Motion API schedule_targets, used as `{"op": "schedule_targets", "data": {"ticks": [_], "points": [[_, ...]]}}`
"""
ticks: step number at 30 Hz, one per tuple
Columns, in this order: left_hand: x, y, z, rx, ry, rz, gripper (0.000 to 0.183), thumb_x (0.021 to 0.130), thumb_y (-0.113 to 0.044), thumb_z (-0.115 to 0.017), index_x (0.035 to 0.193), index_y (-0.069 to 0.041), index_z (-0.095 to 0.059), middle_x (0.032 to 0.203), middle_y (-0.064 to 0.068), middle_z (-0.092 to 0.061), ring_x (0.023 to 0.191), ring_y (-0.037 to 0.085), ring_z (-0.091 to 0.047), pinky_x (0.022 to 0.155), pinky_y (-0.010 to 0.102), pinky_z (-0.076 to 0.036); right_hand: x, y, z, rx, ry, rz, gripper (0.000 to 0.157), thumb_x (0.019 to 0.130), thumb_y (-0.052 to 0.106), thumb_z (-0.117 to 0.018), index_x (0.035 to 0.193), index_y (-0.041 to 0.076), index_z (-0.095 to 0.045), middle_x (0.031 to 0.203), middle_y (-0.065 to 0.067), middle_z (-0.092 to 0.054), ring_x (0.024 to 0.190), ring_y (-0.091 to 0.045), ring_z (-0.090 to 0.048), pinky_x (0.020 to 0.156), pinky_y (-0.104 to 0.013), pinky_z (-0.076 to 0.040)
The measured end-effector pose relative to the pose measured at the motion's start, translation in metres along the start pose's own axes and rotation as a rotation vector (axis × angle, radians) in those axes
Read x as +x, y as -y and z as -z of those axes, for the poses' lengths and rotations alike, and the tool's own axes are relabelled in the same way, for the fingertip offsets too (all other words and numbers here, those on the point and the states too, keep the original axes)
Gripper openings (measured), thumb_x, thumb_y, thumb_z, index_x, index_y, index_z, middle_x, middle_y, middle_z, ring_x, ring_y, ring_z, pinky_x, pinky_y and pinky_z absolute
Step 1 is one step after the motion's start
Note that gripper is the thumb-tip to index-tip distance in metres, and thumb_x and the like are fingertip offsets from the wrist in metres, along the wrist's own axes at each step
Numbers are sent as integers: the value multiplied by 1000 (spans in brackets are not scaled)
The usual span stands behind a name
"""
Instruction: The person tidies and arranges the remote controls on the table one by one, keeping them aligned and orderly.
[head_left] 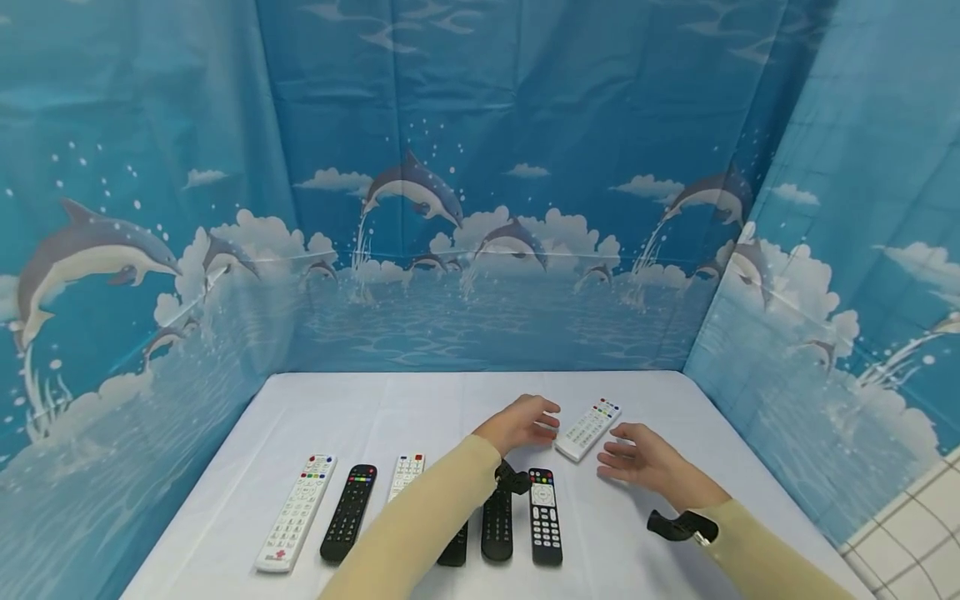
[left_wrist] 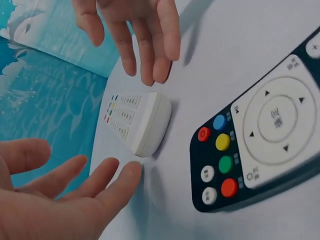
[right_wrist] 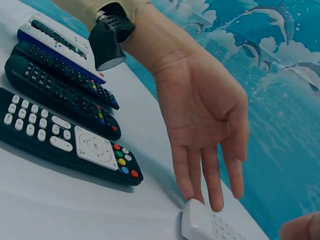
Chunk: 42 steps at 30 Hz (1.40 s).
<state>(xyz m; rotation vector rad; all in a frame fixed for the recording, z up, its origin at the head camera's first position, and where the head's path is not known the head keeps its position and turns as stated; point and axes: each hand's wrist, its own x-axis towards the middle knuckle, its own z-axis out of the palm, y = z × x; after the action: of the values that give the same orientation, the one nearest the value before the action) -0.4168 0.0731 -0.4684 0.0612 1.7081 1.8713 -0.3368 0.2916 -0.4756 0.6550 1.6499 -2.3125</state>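
Note:
A small white remote control (head_left: 588, 429) with colored buttons lies slantwise at the back right of the white table, between the two hands. My left hand (head_left: 523, 422) hovers just left of it, fingers loosely extended and holding nothing. On its other side is my right hand (head_left: 643, 460), palm turned inward, fingers relaxed around nothing. In the left wrist view a gap shows between the white remote (left_wrist: 150, 122) and the right hand (left_wrist: 137, 35). The right wrist view has the left hand's fingers (right_wrist: 214, 185) close by the remote's end (right_wrist: 197, 220); whether they touch it I cannot tell.
Several remotes form a front row: a white one (head_left: 296, 515) at far left, a black one (head_left: 348, 512), another white one (head_left: 406, 473) and black ones partly covered by the left arm. The row's right end is a black remote with a white pad (head_left: 546, 517). Dolphin-print curtains (head_left: 480, 317) surround the table.

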Motion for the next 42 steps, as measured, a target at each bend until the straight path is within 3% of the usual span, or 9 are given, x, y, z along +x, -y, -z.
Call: {"op": "schedule_targets", "data": {"ticks": [7,12,15,19,23,26,36,42], "points": [[4,-2,-14,37,-6,19,44,101,-10,-56,142,4,-48,122,30,-59,114,41,-60,98,51,-50,8,4,-7,-22,2,-7,70,103,18,-42,161,6,-5,150,-33,-29,124,-44,-50,98,-57,-48],[3,0,-26,41,-110,35,45,98,-3,-58,139,9,-46,109,28,-65,103,38,-66,92,47,-55,12,5,-8,-73,-3,-11,70,100,11,-45,159,1,-10,134,-28,-47,109,-35,-62,97,-53,-50],[1,1,-32,37,-188,40,38,94,2,-60,130,11,-50,101,25,-68,97,35,-69,89,44,-56,14,3,-7,-91,-7,-20,62,98,6,-46,154,-6,-21,116,-22,-58,97,-29,-66,95,-50,-52],[0,4,-35,39,-206,50,20,90,6,-61,109,10,-59,92,21,-69,86,29,-71,89,39,-57,16,-1,-6,-157,14,-9,54,100,2,-48,150,-9,-31,102,-18,-63,87,-24,-68,91,-44,-56],[1,9,-35,56,-186,59,5,87,9,-64,92,7,-63,84,17,-70,70,20,-67,85,36,-58,18,-6,-5,-223,24,11,53,100,0,-51,150,-9,-35,104,-17,-64,85,-23,-68,84,-40,-59],[1,12,-35,54,-195,55,6,84,12,-66,88,8,-66,79,16,-70,64,18,-65,82,37,-59,18,-6,-4,-239,22,13,53,100,1,-54,149,-7,-37,105,-17,-63,85,-24,-69,82,-40,-59],[-11,9,-41,27,-269,18,17,84,15,-69,99,8,-70,84,19,-68,80,27,-72,78,38,-60,8,0,-6,-326,63,57,56,100,2,-56,150,-8,-35,108,-17,-65,86,-23,-70,77,-35,-60],[-26,9,-53,-11,-336,-26,22,81,21,-67,98,7,-67,84,17,-68,80,29,-72,72,38,-61,-3,1,-3,-424,69,107,56,99,5,-58,150,-6,-38,122,-20,-61,92,-24,-68,80,-38,-59]]}}
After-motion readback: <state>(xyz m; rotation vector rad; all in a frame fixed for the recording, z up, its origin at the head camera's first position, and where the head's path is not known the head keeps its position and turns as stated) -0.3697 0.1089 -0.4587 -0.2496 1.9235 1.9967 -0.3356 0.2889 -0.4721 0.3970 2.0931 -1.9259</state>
